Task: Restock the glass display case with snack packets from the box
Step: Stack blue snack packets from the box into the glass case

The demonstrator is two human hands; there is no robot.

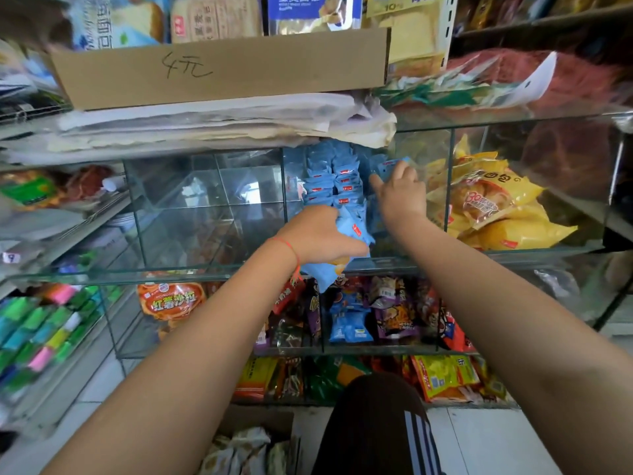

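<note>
my left hand (318,234) is curled round a bunch of blue snack packets (352,231), at the near edge of the glass display case (205,214); i cannot count how many are in the bunch, at least two. my right hand (399,190) reaches farther in and pinches one blue packet (394,166) between thumb and fingers, just right of the stacked blue packets (334,180) at the far side of the middle compartment. that stack shows two columns, too crowded for a sure count. the compartment to the left holds nothing i can make out; the one to the right holds yellow bread bags (493,204), about three. one cardboard box (222,66) sits on papers on top of the case. a second box (250,447) with pale packets lies near, on the floor.
</note>
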